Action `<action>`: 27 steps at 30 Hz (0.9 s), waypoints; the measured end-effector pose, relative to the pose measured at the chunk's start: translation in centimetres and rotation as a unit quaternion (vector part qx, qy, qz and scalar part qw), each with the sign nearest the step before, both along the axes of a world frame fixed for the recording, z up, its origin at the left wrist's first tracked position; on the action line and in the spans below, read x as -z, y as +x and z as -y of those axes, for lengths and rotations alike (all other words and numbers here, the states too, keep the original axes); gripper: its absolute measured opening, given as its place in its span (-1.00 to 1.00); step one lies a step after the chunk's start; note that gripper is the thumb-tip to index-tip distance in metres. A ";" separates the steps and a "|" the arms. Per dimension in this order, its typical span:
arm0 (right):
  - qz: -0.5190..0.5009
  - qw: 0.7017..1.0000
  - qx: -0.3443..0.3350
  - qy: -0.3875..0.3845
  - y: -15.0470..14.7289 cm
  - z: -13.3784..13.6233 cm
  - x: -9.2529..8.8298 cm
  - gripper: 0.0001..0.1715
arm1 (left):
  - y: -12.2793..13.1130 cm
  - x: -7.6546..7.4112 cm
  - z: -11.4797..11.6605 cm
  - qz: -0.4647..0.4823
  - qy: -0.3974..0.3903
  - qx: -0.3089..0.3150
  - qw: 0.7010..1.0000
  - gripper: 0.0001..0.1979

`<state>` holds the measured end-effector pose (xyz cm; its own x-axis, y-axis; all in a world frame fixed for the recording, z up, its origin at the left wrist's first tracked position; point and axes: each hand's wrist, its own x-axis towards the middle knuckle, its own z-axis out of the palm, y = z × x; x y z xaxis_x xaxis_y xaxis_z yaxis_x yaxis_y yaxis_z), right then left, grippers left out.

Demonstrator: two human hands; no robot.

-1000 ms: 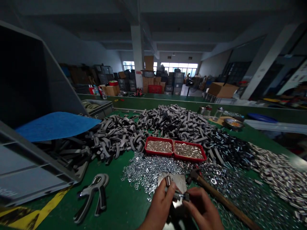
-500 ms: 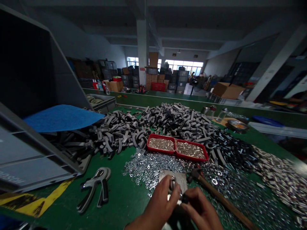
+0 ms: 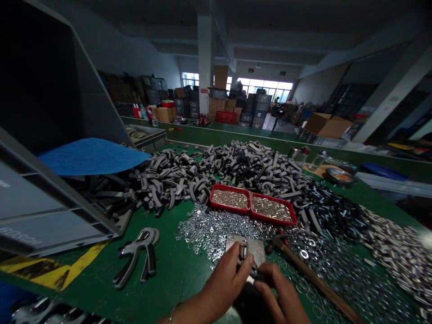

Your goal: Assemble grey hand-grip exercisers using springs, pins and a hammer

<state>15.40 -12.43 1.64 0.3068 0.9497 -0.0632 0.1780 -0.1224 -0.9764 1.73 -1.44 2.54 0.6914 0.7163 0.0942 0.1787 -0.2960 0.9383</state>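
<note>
At the bottom middle, my left hand (image 3: 224,284) pinches a small silver threaded part (image 3: 243,249) that stands upright over a square metal plate (image 3: 256,249). My right hand (image 3: 281,294) is closed beside it on a small dark part that I cannot make out, touching the left fingers. Both hands sit at the near edge of the green table (image 3: 175,279). A wooden-handled hammer (image 3: 312,280) lies just to the right of them. Shiny washers (image 3: 209,229) are spread in front of the plate.
Two red trays (image 3: 253,206) of small metal pieces lie beyond the plate. A big heap of grey handle parts (image 3: 216,173) fills the middle. An assembled hand gripper (image 3: 137,255) lies at left. A tipped grey crate (image 3: 43,180) with a blue sheet (image 3: 91,155) stands far left.
My hands moved closer together over the plate, and the left now holds the silver part upright. The view has shifted slightly right and down.
</note>
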 end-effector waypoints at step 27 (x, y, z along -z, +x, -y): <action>0.032 0.990 -0.115 -0.069 -1.9 -0.5 1.5 -0.33 | -2.6 3.2 -0.7 0.041 -0.047 0.041 0.997 -0.72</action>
